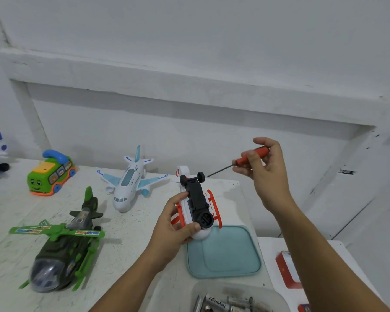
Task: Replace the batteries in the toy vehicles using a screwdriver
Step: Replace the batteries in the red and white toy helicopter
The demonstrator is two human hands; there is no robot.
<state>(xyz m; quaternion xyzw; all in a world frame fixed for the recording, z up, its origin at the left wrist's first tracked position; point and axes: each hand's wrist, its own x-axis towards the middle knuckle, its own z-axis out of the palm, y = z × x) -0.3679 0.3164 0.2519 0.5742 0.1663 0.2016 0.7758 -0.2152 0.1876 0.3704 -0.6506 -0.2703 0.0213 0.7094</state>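
Left hand [176,224] grips white-and-red toy [196,206] belly-up over tray [223,262], long axis running away from camera, wheels at far end. Right hand [263,167] pinches screwdriver [245,159] by red handle, raised, tip pointing down-left toward the wheels.

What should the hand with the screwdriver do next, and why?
Probably lower the tip of the screwdriver onto the black underside of the white-and-red toy. The left hand holds that toy upside down, its underside facing up, while the right hand pinches the screwdriver raised, its tip clear of the toy. Any screw is too small to see.
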